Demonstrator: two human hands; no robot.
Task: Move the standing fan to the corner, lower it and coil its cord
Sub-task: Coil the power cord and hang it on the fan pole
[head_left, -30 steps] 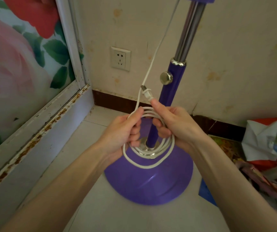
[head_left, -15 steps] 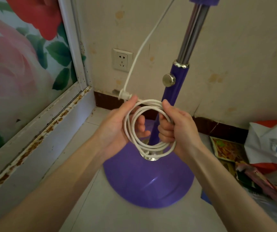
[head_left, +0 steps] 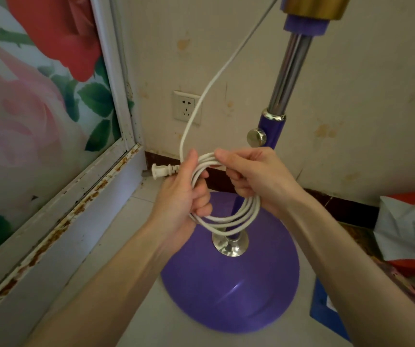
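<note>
- A floral panel (head_left: 26,121) with red and pink roses fills the left side; its white frame shows rust along the lower rail.
- A stained cream wall (head_left: 351,83) closes the far side and meets the panel at the corner.
- The standing fan (head_left: 239,296) stands on the tiled floor (head_left: 131,246) in that corner, its round purple base near the far wall and its pole rising at upper right.
- The left hand (head_left: 179,199) has its grip clenched round the left side of the coil, thumb up.
- The right hand (head_left: 259,179) has its grip grasping the coil's right side, thumb and fingers curled on the loops.
- A crumpled bag (head_left: 406,229) lies at the right edge.
- The white cord (head_left: 226,221) hangs in several loops between the 2 hands, in front of the lower pole and above the base; 1 strand runs up out of view.
- A wall socket (head_left: 186,108) sits behind that strand.
- The plug (head_left: 160,171) sticks out left of the left hand.
</note>
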